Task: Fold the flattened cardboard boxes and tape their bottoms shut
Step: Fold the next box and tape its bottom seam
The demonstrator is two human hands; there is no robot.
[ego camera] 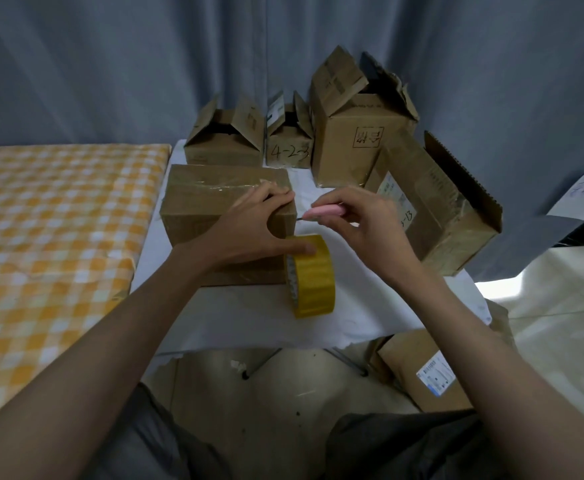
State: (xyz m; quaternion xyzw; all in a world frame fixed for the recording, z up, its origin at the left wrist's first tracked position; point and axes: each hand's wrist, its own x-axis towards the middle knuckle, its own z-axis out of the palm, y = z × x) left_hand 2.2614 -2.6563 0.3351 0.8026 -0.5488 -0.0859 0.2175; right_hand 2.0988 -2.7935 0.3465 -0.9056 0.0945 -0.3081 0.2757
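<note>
Both hands are busy. Left hand (261,225) presses down on the box (214,216), fingers spread over its top corner and thumb on the tape roll (313,275) — this likely keeps the box from sliding. Right hand (349,221) pinches a pink cutter (323,213), its tip pointing at the box edge, probably to cut the tape. The box sits bottom-up on the white table (249,317) with shiny tape across it. Four folded boxes (356,140) wait behind — flaps open. The roll stands on its edge, touching the box.
</note>
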